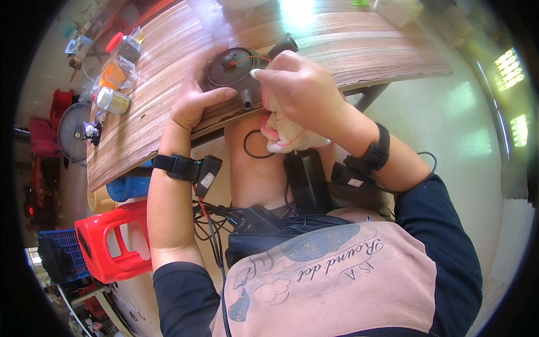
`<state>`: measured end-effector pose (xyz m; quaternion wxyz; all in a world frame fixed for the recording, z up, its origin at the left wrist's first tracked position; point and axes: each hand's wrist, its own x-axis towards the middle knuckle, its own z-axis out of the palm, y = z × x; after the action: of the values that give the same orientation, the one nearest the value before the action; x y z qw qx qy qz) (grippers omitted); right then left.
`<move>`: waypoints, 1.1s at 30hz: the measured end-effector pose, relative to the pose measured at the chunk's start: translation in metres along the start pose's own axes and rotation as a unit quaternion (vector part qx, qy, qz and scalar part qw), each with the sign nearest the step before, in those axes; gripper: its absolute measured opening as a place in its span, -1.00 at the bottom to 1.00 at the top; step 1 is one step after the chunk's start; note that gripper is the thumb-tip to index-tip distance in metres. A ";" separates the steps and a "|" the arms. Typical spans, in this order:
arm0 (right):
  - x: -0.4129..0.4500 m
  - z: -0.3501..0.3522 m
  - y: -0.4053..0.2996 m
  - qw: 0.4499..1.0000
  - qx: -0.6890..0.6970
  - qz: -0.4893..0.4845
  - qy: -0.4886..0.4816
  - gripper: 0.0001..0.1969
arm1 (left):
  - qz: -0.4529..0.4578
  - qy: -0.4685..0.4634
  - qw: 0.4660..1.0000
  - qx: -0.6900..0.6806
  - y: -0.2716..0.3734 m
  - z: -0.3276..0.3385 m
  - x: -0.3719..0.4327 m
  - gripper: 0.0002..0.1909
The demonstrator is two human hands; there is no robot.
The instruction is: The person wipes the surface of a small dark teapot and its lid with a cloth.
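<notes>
A dark clay teapot point(232, 67) stands near the table's front edge, its short spout point(247, 101) towards me and its side handle point(287, 44) up to the right. A thin red-brown cord point(242, 61) runs from the lid's knob towards the handle. My left hand point(198, 86) wraps the teapot's left side, thumb on the near side by the spout. In my right hand point(301, 84) is a white cloth with pink edging point(290, 132), bunched and hanging over the table edge above my legs. A small white tip shows at the pinched fingers beside the teapot.
On the wood-grain table point(379, 50), a red-lidded jar point(125, 46), an orange-filled plastic container point(118, 73) and a white-capped jar point(113, 101) line the left side. Below stands a red plastic stool point(113, 244). Black cables point(214, 219) and a black device point(307, 181) lie at my lap.
</notes>
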<state>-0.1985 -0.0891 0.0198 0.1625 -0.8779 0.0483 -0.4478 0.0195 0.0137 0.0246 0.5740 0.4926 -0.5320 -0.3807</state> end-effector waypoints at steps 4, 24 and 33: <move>-0.001 -0.001 -0.004 0.998 -0.055 -0.018 -0.007 -0.67 | 0.002 0.000 1.000 0.002 -0.001 -0.001 0.000 -0.10; -0.008 0.012 -0.016 1.000 0.010 -0.017 -0.004 -0.69 | 0.015 0.005 1.000 0.000 -0.001 0.000 0.000 -0.12; -0.012 -0.002 -0.011 0.998 -0.055 -0.007 -0.013 -0.67 | 0.014 0.001 1.000 0.002 -0.002 -0.002 0.000 -0.13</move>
<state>-0.2081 -0.0761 0.0150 0.1111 -0.8918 0.0645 -0.4337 0.0214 0.0131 0.0224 0.5787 0.4867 -0.5388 -0.3715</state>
